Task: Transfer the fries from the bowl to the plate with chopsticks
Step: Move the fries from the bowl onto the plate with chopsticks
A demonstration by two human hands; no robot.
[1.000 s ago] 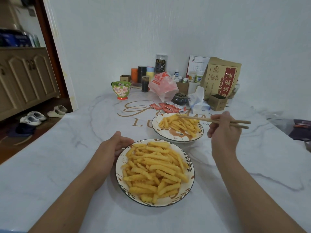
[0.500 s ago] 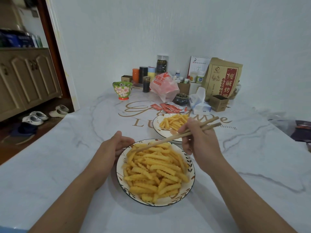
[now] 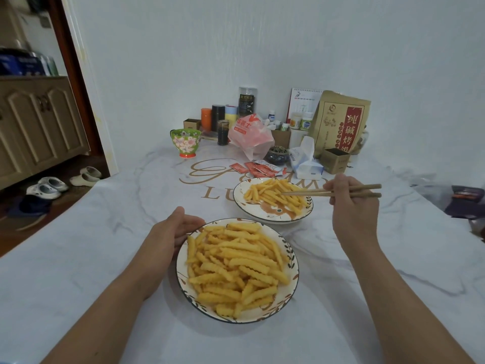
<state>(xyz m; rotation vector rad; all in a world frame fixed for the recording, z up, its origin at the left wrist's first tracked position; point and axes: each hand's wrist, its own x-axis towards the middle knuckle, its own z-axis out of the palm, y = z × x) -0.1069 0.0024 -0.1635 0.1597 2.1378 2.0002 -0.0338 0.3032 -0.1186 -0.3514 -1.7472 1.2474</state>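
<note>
Right hand: our right hand [image 3: 353,206] pinches a pair of slim, straight wooden chopsticks [image 3: 309,193] near their blunt back ends, fingers curled round them.
Chopstick tips: they lie close together over the fries on the far plate [image 3: 273,218]; we cannot tell whether a fry is held between them.
Left hand: our left hand [image 3: 173,229] rests relaxed on the surface [image 3: 91,258], fingers loosely bent against the left rim of the near bowl [image 3: 290,282], gripping nothing.
Near bowl: round, shallow, glazed white with a dark rim line and painted leaf sprigs; it is heaped with crinkle-cut fries [image 3: 236,264], golden and ridged.
Far plate: round and white with a brown painted figure; a smaller loose pile of the same ridged fries lies across it, just behind the bowl.
Surface: smooth, white, marble-veined, with gold lettering.
Further back: red sachets [image 3: 256,168], a soft tissue pack [image 3: 305,161], a crinkled pink plastic bag [image 3: 252,135], a flowered green cup [image 3: 185,141] and a tall kraft paper bag [image 3: 341,122] against the wall.
</note>
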